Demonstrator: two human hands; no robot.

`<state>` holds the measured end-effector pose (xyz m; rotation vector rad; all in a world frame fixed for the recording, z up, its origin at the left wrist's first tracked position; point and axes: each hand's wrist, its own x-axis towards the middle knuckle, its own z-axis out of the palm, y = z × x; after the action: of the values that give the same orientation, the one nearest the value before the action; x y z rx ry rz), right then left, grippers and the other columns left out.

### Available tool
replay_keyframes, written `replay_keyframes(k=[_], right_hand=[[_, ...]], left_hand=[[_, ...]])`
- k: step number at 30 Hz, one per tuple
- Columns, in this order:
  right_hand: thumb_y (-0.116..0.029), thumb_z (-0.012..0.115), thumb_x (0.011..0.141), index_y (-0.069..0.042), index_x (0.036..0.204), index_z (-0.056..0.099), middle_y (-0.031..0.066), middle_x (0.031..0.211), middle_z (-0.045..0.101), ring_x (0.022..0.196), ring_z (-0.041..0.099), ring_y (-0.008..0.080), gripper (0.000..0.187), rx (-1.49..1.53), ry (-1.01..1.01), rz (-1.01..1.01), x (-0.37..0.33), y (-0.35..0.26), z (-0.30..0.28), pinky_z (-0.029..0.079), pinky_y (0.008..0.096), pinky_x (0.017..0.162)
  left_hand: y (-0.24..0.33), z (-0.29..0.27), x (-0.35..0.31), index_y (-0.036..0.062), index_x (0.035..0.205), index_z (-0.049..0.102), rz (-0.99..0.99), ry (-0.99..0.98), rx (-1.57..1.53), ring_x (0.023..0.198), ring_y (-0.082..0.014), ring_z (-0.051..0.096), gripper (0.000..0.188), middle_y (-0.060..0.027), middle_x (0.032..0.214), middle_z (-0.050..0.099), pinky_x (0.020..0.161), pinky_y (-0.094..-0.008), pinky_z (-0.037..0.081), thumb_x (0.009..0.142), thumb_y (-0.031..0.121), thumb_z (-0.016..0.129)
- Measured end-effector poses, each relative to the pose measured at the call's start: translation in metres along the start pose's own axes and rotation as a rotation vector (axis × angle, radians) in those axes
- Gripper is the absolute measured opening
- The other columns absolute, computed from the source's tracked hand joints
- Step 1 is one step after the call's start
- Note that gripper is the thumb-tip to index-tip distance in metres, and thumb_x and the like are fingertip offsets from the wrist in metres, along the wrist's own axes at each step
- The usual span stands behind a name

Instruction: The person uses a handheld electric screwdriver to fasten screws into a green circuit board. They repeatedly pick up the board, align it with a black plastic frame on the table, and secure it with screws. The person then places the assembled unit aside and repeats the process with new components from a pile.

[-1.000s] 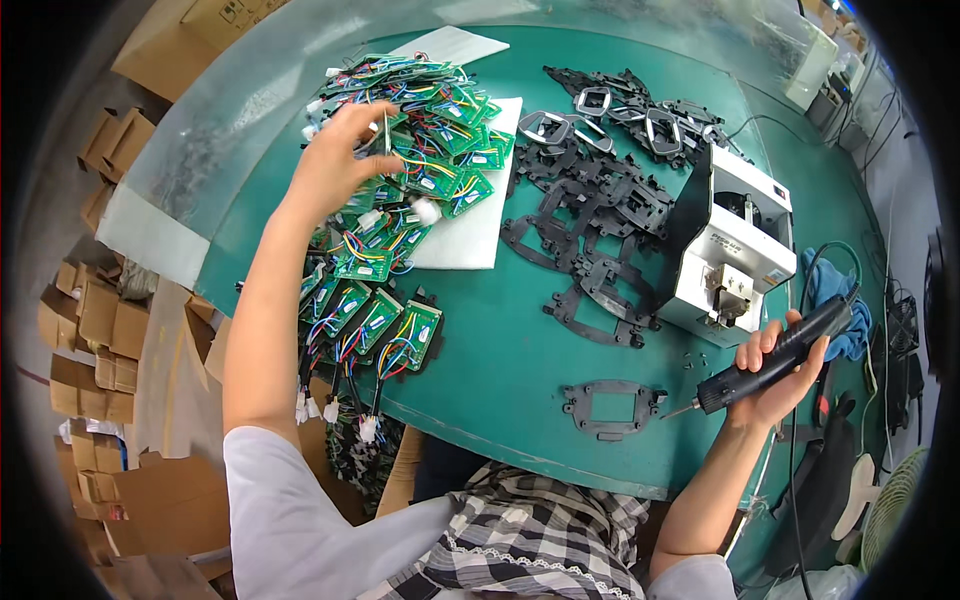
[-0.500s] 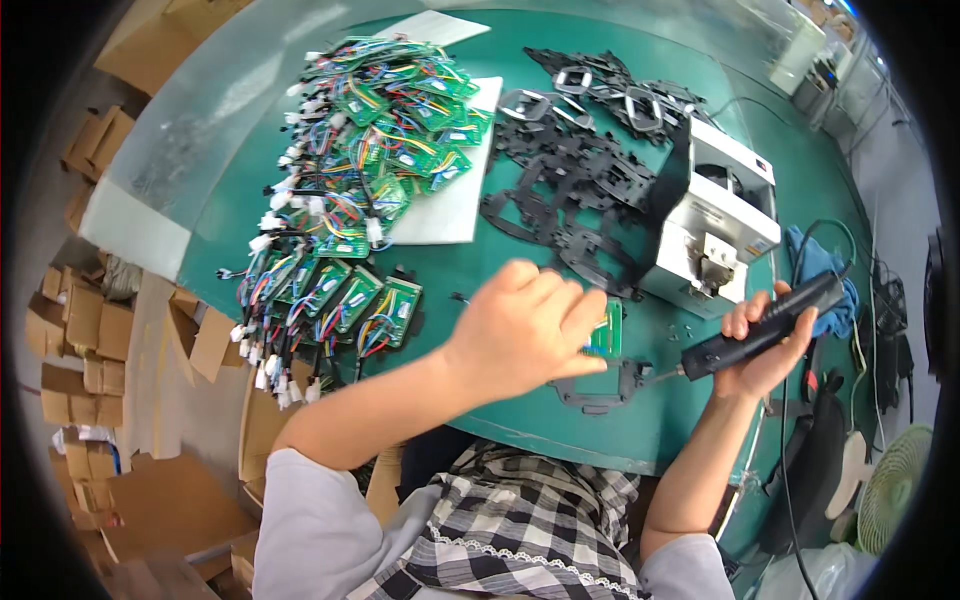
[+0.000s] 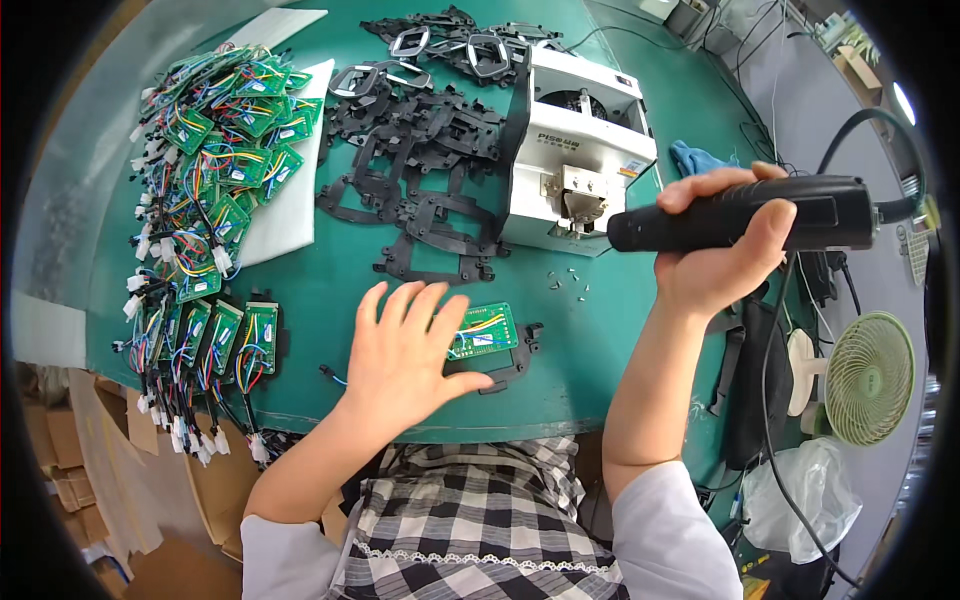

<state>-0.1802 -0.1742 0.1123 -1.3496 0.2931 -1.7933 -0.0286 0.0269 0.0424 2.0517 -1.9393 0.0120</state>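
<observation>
My right hand [image 3: 715, 270] is wrapped round a black corded electric screwdriver [image 3: 740, 212], held nearly level. Its front end points left, at the metal outlet of a white screw feeder [image 3: 580, 195]; whether the bit touches the outlet cannot be made out. With fingers spread, my left hand [image 3: 395, 355] hovers at or rests on the left end of a green circuit board [image 3: 490, 328] with coloured wires. That board lies over a black plastic frame [image 3: 522, 365], partly hidden by the hand. A wire end with a dark connector [image 3: 330, 373] pokes out left of my wrist.
Wired green boards [image 3: 240, 170] are heaped at the left, partly on a white foam sheet [image 3: 285, 215]. Several boards on frames [image 3: 262, 335] stand in a row nearer me. Black frames [image 3: 430, 140] are piled beside the feeder. Loose screws [image 3: 572, 280] lie before it. A green fan [image 3: 870, 380] stands right.
My right hand has raised the screwdriver from beside the black frame to the feeder's outlet. My left hand has opened from a curled shape, over the board. The view has shifted right.
</observation>
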Motion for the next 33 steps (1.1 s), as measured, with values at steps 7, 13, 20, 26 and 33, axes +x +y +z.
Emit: replay_keyframes(k=[7,13,20,26,33], right_hand=[[-0.027,0.067,0.087,0.002,0.093,0.049,0.0069,0.062,0.058,0.047,0.056,0.013,0.035,-0.039,-0.156,-0.116,0.007,0.01,0.028,0.046,0.0248,0.048],[-0.035,0.063,0.088,0.005,0.101,0.044,0.0123,0.062,0.058,0.047,0.056,0.0174,0.046,-0.263,-0.21,-0.102,0.0,0.011,0.038,0.046,0.0273,0.049],[-0.029,0.062,0.09,0.003,0.091,0.052,0.0078,0.058,0.056,0.043,0.053,0.0141,0.033,-0.06,-0.165,0.252,-0.012,-0.005,0.032,0.043,0.0258,0.042],[-0.038,0.061,0.088,0.005,0.109,0.043,0.0134,0.062,0.056,0.043,0.053,0.0195,0.051,0.069,-0.091,0.32,-0.035,-0.003,0.005,0.045,0.029,0.04],[-0.036,0.063,0.088,0.005,0.111,0.044,0.0128,0.063,0.057,0.045,0.054,0.0186,0.05,0.086,-0.094,0.361,-0.05,-0.004,0.008,0.046,0.0285,0.042]], left_hand=[[-0.018,0.009,0.007,0.0085,0.105,0.062,-0.06,-0.11,-0.166,0.096,-0.0257,0.054,0.051,-0.0075,0.105,0.057,0.082,-0.0381,0.043,0.066,0.035,0.08],[-0.022,0.01,0.008,0.0086,0.1,0.061,-0.058,-0.088,-0.292,0.097,-0.0282,0.054,0.041,-0.0065,0.103,0.058,0.083,-0.0389,0.044,0.066,0.025,0.079],[-0.028,0.009,0.006,0.0056,0.088,0.056,-0.142,-0.092,-0.418,0.093,-0.0304,0.056,0.035,-0.0077,0.104,0.06,0.081,-0.0398,0.046,0.065,0.02,0.079],[-0.022,0.002,-0.009,0.0051,0.09,0.062,-0.167,0.059,-0.492,0.101,-0.0285,0.058,0.037,-0.0089,0.107,0.062,0.085,-0.0386,0.047,0.062,0.017,0.082],[-0.008,0.018,-0.016,0.0062,0.093,0.067,0.03,0.035,-0.502,0.1,-0.029,0.058,0.036,-0.0078,0.11,0.062,0.085,-0.0402,0.048,0.064,0.021,0.081]])
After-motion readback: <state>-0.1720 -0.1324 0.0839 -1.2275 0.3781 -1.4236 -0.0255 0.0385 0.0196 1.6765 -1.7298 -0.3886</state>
